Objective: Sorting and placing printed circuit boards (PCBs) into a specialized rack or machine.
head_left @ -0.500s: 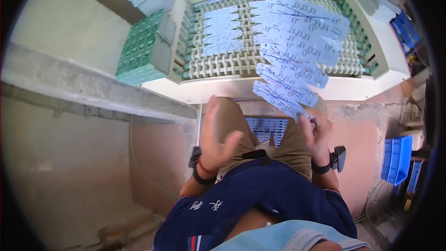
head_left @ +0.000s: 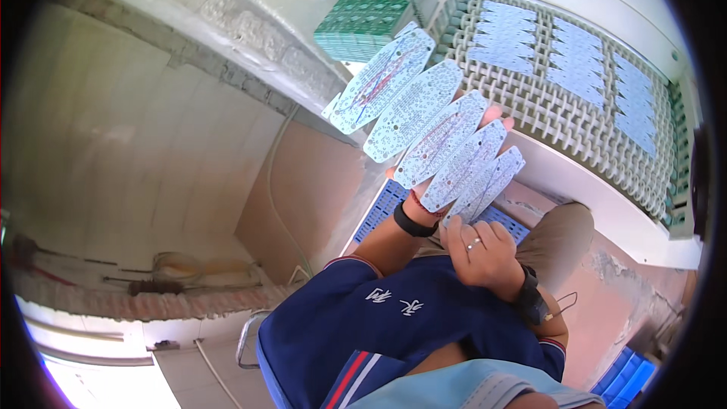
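"Anything risky beside that roller conveyor (head_left: 522, 98)?"
"The green stack (head_left: 372, 15): the pale boards (head_left: 413, 111), held off the conveyor, look near it; a careless swing could scrape both."
"Hands?"
"Left hand (head_left: 493, 113) beneath the boards, closure hidden; right hand (head_left: 486, 251) pinches their near end. A slack pinch might drop them."

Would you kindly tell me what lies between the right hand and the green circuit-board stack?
In the head view, a fanned row of pale circuit boards lies between the right hand and the green circuit-board stack.
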`<control>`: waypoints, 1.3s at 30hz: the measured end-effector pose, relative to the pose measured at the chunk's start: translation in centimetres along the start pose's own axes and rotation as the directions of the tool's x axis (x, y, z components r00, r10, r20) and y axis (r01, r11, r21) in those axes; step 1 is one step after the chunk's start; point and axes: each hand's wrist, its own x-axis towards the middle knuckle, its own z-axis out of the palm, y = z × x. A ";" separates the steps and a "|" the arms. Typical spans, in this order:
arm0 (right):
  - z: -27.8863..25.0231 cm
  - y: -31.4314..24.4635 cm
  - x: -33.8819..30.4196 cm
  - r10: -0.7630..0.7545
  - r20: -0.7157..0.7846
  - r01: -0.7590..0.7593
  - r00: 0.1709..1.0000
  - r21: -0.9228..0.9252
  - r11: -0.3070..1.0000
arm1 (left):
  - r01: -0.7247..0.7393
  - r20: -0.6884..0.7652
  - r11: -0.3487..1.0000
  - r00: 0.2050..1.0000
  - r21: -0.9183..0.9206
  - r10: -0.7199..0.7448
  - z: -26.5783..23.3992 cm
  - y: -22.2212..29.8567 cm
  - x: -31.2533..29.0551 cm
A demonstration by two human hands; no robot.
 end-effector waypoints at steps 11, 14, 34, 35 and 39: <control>3.3 -0.4 0.1 -0.017 0.070 0.013 0.997 0.056 0.998 | 0.046 0.154 0.987 0.988 -0.154 -0.022 -2.7 -0.3 0.0; 3.4 -0.4 -0.2 -0.002 0.098 -0.005 0.995 0.063 0.998 | 0.004 -0.043 0.954 0.999 -0.300 -0.018 -3.3 -1.1 -0.9; 1.1 1.8 -1.0 0.331 -0.043 -0.326 0.943 0.092 0.941 | 0.099 -0.217 0.959 0.975 0.265 -0.040 -5.5 -0.8 -0.9; 0.8 2.3 -1.4 0.426 -0.100 -0.416 0.899 0.113 0.903 | 0.176 -0.315 0.847 0.949 0.502 -0.011 -6.2 -0.5 -1.2; -0.7 3.8 -4.9 0.785 0.004 -0.752 0.619 0.291 0.591 | 0.123 -0.236 0.619 0.966 0.776 0.104 -3.7 0.0 -1.0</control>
